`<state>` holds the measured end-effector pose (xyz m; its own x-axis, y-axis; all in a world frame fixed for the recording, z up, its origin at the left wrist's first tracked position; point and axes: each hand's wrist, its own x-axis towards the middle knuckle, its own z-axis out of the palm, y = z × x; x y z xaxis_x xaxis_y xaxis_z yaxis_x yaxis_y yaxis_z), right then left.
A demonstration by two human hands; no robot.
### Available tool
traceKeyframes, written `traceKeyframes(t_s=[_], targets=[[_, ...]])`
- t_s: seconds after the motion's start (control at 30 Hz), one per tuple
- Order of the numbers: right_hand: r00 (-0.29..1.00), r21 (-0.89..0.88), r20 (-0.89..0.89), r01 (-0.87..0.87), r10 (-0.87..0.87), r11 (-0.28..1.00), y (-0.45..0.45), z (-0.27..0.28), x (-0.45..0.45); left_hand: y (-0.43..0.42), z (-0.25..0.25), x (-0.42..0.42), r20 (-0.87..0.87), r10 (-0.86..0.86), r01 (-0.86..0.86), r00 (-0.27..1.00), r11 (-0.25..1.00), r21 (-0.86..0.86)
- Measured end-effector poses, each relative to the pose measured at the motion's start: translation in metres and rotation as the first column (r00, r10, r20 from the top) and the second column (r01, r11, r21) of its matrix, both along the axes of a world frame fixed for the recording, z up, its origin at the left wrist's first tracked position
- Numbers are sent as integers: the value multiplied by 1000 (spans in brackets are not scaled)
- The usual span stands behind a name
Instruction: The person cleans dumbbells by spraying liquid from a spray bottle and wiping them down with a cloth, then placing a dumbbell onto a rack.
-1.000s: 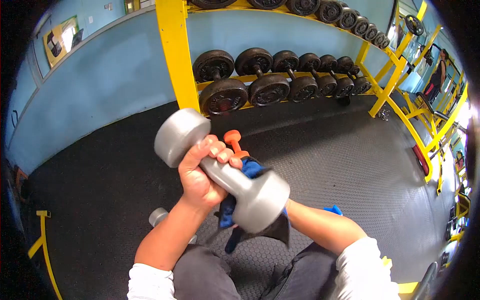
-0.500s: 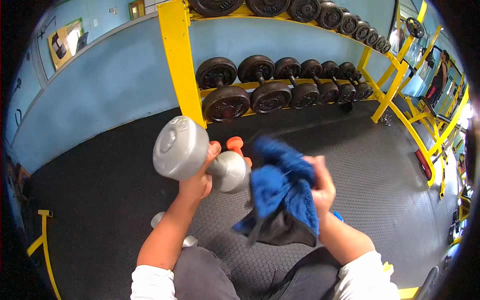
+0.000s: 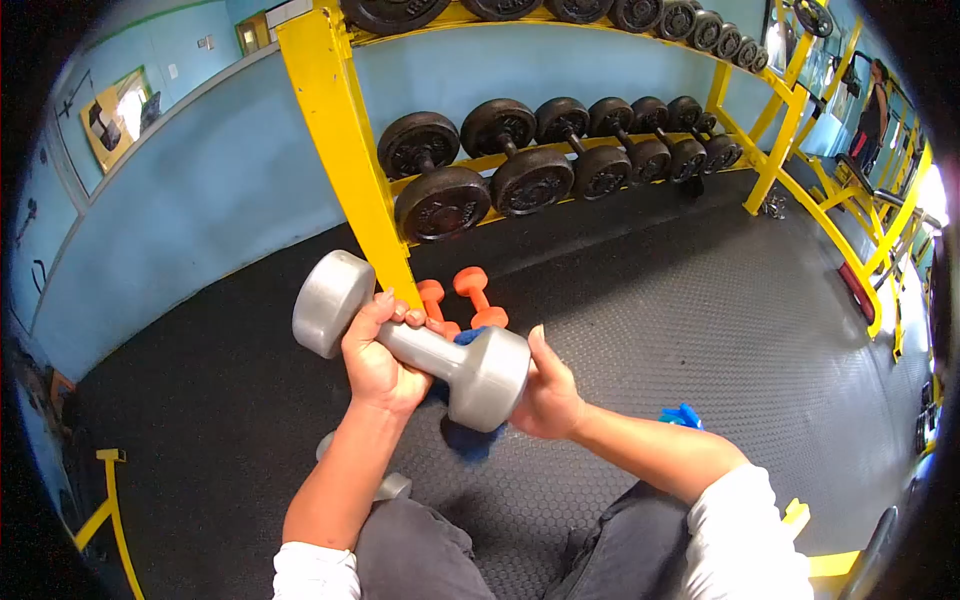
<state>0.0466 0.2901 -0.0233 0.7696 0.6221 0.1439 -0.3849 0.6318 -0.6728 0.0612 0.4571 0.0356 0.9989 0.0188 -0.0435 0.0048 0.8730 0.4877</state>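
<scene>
A grey dumbbell (image 3: 420, 350) is held up in front of me, tilted, its right head lower. My left hand (image 3: 380, 355) is wrapped around its handle near the left head. My right hand (image 3: 550, 395) is at the right head, thumb up along its side, its other fingers hidden behind it. A blue cloth (image 3: 470, 440) shows under the dumbbell, mostly covered by it; the right hand's grip on the cloth is largely hidden. Another grey dumbbell (image 3: 394, 487) lies on the floor, partly behind my left forearm.
Two orange dumbbells (image 3: 480, 295) lie beside the yellow rack post (image 3: 345, 140). Black dumbbells (image 3: 443, 203) fill the rack ahead. A blue object (image 3: 682, 416) lies on the black floor mat (image 3: 640, 330) beyond my right forearm. A person (image 3: 872, 120) stands far right.
My right hand has brought the blue cloth leftward and beneath the dumbbell, which now hides most of it. The dumbbell has turned more side-on, and its right head has come to my right hand.
</scene>
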Motion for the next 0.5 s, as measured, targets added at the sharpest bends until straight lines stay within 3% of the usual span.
traceKeyframes(t_s=[0.07,0.1,0.17,0.2,0.23,0.3,0.37,0.43,0.5], targets=[[958,-5,-253,137,-134,991,8,11,-6,4,-7,5,25,61,-62,998,997,41],[958,-9,-259,126,-125,992,9,11,-9,5,-8,8,11,101,-101,995,994,33],[949,-106,-105,286,-297,952,11,9,-19,10,-14,15,29,177,-178,984,982,59],[921,-244,-174,303,-348,921,8,21,-30,11,-15,16,62,215,-219,975,974,55],[947,-16,-196,257,-255,966,1,31,-39,12,-17,17,58,225,-228,973,972,53],[929,-39,93,363,-358,931,2,17,-31,10,-23,19,100,321,-333,942,932,141],[896,-240,130,443,-424,864,10,-6,-5,7,-32,18,99,300,-312,949,939,147],[911,-263,92,411,-402,873,9,-4,7,-2,-32,12,46,208,-213,977,960,179],[984,-99,-104,133,-143,986,4,2,8,-3,-38,17,14,243,-241,970,952,189]])
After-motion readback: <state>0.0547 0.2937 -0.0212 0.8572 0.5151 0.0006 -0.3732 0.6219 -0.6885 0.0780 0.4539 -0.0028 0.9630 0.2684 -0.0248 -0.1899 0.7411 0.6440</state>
